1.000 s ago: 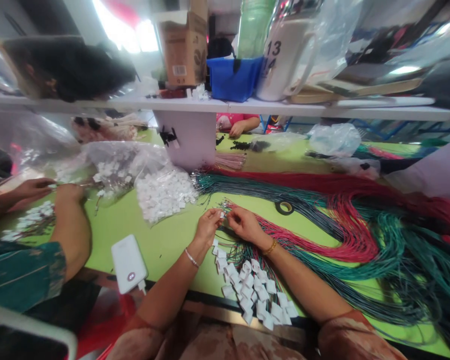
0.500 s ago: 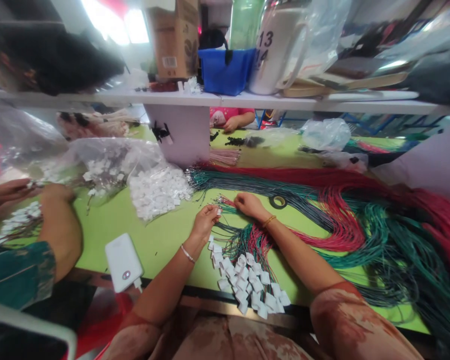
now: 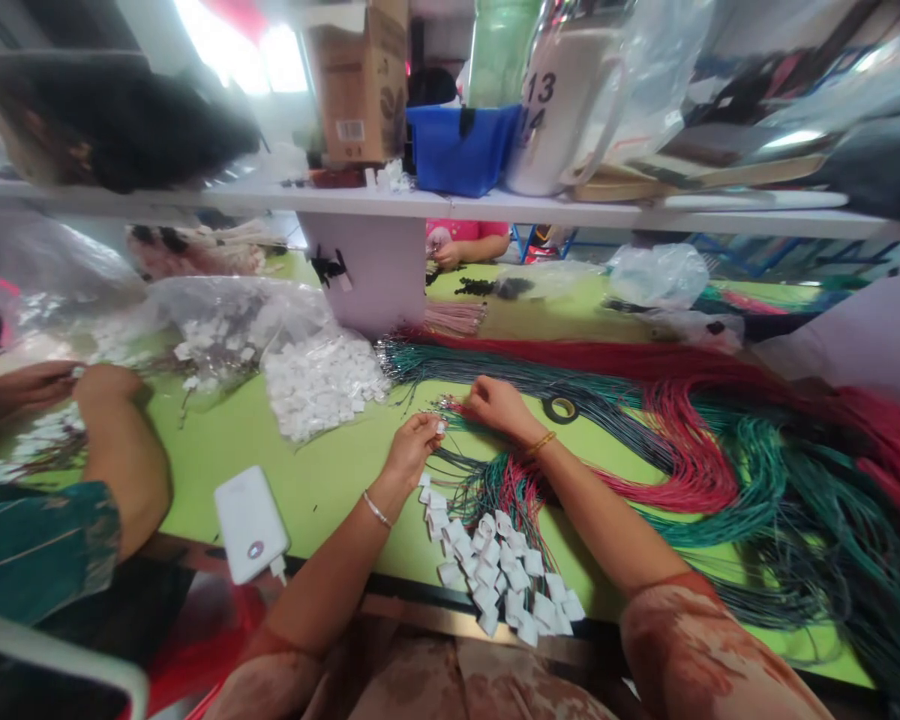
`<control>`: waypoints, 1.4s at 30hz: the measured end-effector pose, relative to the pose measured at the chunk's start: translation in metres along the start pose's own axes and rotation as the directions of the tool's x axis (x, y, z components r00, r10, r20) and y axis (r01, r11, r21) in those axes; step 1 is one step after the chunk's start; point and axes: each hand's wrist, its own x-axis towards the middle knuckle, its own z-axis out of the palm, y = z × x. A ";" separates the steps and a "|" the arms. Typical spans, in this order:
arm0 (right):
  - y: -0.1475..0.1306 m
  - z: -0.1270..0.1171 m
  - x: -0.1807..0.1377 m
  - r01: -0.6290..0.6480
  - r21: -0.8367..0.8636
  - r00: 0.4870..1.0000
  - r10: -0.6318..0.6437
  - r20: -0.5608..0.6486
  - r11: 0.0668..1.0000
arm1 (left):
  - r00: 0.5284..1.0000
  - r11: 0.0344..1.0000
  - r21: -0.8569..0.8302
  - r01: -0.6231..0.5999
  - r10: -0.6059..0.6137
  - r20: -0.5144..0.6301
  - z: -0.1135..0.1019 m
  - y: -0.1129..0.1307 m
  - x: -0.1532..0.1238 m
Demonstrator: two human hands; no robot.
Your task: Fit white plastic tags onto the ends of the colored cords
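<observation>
My left hand (image 3: 414, 445) pinches a small white plastic connector (image 3: 441, 427) between thumb and fingertips. Just to its right, my right hand (image 3: 495, 405) is closed, fingers curled above the tips of some red and green wires (image 3: 454, 408); whatever it grips is hidden. Below both hands lies a bunch of wires with white connectors (image 3: 495, 570) on their ends, reaching the table's front edge. Red, green and black wires (image 3: 682, 470) spread out under and beyond my right forearm.
A clear bag of white connectors (image 3: 322, 390) lies left of my hands, near a white power bank (image 3: 251, 523) with a cable. Black tape (image 3: 561, 408) sits right of my right hand. A shelf (image 3: 390, 203) crosses above. A co-worker's arm (image 3: 124, 450) is at left; another person's hand (image 3: 446, 252) is behind.
The whole view has shifted slightly. My right hand is a little higher, still closed; my left hand keeps its pinch on the connector. The person behind has moved a hand leftward.
</observation>
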 end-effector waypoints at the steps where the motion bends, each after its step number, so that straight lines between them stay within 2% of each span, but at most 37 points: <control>1: -0.005 0.001 0.003 0.024 0.010 1.000 -0.025 0.015 1.000 | 1.000 1.000 0.001 0.004 -0.004 -0.001 0.000 0.000 0.000; 4: -0.018 0.002 0.010 0.005 -0.099 0.998 0.000 0.056 0.995 | 1.000 1.000 0.003 0.009 -0.009 0.001 0.000 -0.001 0.000; 6: -0.021 0.000 0.014 -0.084 -0.224 0.995 0.095 0.038 0.971 | 1.000 1.000 0.000 0.006 -0.006 0.005 0.000 -0.001 0.000; 8: -0.021 -0.004 0.017 -0.152 -0.258 0.988 0.157 -0.003 0.954 | 1.000 1.000 0.000 0.003 -0.003 0.007 0.000 -0.001 0.000; 10: -0.022 -0.008 0.020 -0.133 -0.163 0.991 0.132 -0.021 0.978 | 1.000 1.000 0.000 0.005 -0.005 0.009 0.000 -0.001 0.000; 13: -0.027 -0.010 0.020 0.000 0.111 1.000 0.000 0.001 0.994 | 1.000 1.000 -0.014 0.010 -0.010 0.025 0.000 -0.002 -0.001; 17: -0.038 -0.008 0.010 0.110 0.423 0.992 -0.123 0.004 0.899 | 0.999 1.000 -0.026 0.004 -0.002 0.048 -0.001 -0.003 0.000; 20: -0.039 -0.003 -0.003 0.117 0.549 0.991 -0.130 -0.015 0.827 | 0.999 0.998 -0.063 -0.002 0.005 0.050 -0.002 -0.003 0.001; 24: -0.029 0.009 -0.023 0.092 0.626 0.995 -0.090 -0.034 0.775 | 0.996 0.991 -0.130 0.024 -0.013 0.086 -0.002 -0.003 0.003; 32: -0.020 0.025 -0.042 0.120 0.602 0.993 -0.105 -0.060 0.790 | 0.993 0.984 -0.166 0.067 -0.050 0.106 -0.003 -0.004 0.006; 38: -0.025 0.024 -0.044 0.233 0.420 0.972 -0.195 -0.131 0.877 | 0.995 0.985 -0.163 0.055 -0.041 0.090 -0.002 -0.006 0.004; 42: -0.027 0.026 -0.045 0.244 0.393 0.970 -0.215 -0.117 0.887 | 0.997 0.996 -0.084 0.034 -0.028 0.074 0.000 -0.009 0.002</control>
